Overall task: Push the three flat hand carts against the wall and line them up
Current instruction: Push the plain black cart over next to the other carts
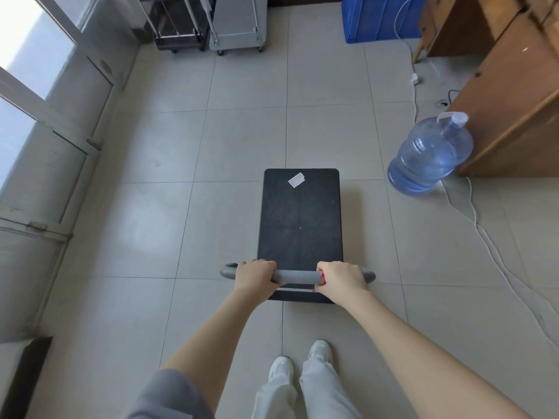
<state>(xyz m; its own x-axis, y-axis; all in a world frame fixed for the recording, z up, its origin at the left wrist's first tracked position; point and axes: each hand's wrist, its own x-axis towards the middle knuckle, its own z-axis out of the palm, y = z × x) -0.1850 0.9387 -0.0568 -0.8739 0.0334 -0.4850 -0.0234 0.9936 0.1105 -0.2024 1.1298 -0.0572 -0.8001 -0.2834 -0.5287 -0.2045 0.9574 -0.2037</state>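
A black flat hand cart [300, 219] with a white sticker on its deck stands on the tiled floor in front of me. Its grey padded handle [296, 276] runs across the near end. My left hand [254, 275] grips the handle's left part and my right hand [341, 278] grips its right part, next to a red piece. Two more carts stand side by side at the far wall: a dark one [178, 34] on the left and a grey one [239, 28] to its right, both with metal handle bars.
A large blue water jug [429, 155] stands on the floor to the right, beside a wooden desk [511, 95]. White cables [484, 237] trail along the right floor. A blue crate [378, 19] sits at the far wall. Windows [27, 65] line the left wall.
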